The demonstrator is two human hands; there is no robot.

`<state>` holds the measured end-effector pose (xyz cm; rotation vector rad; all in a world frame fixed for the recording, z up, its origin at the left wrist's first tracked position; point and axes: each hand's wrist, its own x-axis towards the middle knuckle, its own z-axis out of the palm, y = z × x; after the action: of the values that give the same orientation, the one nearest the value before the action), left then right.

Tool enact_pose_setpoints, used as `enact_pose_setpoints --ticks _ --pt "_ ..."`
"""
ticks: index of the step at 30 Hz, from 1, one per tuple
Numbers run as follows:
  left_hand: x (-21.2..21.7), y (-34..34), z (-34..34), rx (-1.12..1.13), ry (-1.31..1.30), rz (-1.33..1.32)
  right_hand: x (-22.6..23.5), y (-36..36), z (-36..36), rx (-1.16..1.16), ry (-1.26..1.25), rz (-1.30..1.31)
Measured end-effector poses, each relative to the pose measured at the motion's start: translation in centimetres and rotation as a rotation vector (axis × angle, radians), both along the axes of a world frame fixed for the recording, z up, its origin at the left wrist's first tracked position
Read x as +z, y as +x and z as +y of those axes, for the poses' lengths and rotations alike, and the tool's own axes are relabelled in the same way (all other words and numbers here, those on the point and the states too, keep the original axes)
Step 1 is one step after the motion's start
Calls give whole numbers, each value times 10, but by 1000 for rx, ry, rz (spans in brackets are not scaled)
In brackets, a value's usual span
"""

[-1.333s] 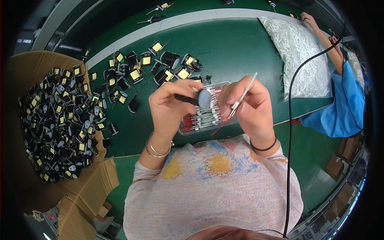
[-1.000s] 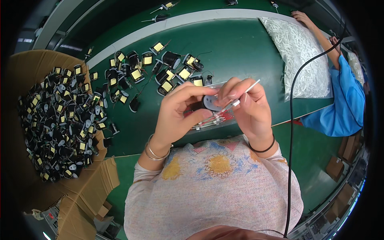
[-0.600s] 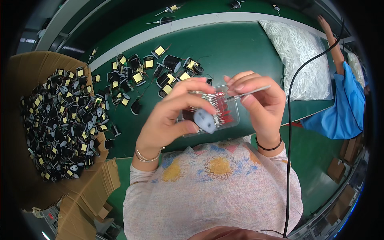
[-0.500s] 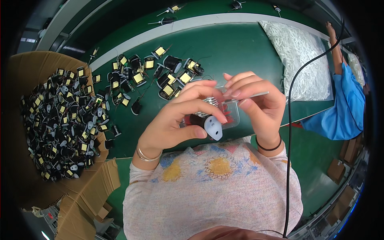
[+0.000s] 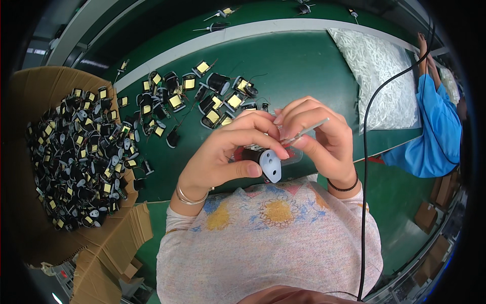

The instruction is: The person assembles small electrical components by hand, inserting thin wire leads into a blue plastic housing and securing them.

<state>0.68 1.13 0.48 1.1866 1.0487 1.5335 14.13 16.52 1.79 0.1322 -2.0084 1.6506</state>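
Note:
My left hand (image 5: pixel 217 154) is closed around a small black cylindrical part with a grey oval end cap (image 5: pixel 271 166). The cap has several holes and is turned toward my body. A thin whitish stick (image 5: pixel 316 125) is pinched in my right hand (image 5: pixel 326 139), its inner end close to my left fingertips. Both hands' fingertips meet above the cylindrical part; whether the stick touches it, I cannot tell. Under my hands lies a clear plastic box (image 5: pixel 294 161) with small red pieces, largely covered by my fingers.
Many similar black parts with yellow patches (image 5: pixel 174 101) lie on the green table (image 5: pixel 298 61). At left stands a cardboard box (image 5: pixel 114 228) full of them. A clear bag of white sticks (image 5: pixel 382 81) rests at right. A black cable (image 5: pixel 365 202) hangs down. Beyond, a person's blue sleeve (image 5: pixel 425 147) shows.
My right hand has shifted slightly left and closer to my left hand. The stick now slants more steeply, its inner end lower. The blue-sleeved person's arm has moved a little.

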Motion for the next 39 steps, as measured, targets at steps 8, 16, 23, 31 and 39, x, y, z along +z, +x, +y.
enact_pose_setpoints --ticks 8,16,23,31,39 --pt "-3 7 -2 -21 -24 -151 -10 -3 -4 -54 -168 237" --pt "-16 25 -6 330 46 -3 -7 13 -10 -354 -1 499" --pt "-19 26 -6 552 219 310 -10 16 -23 -350 411 632" --pt "-16 26 -9 591 245 328 -2 26 -21 -189 645 615" --pt "-16 26 -12 591 208 373 5 25 -12 -102 652 610"
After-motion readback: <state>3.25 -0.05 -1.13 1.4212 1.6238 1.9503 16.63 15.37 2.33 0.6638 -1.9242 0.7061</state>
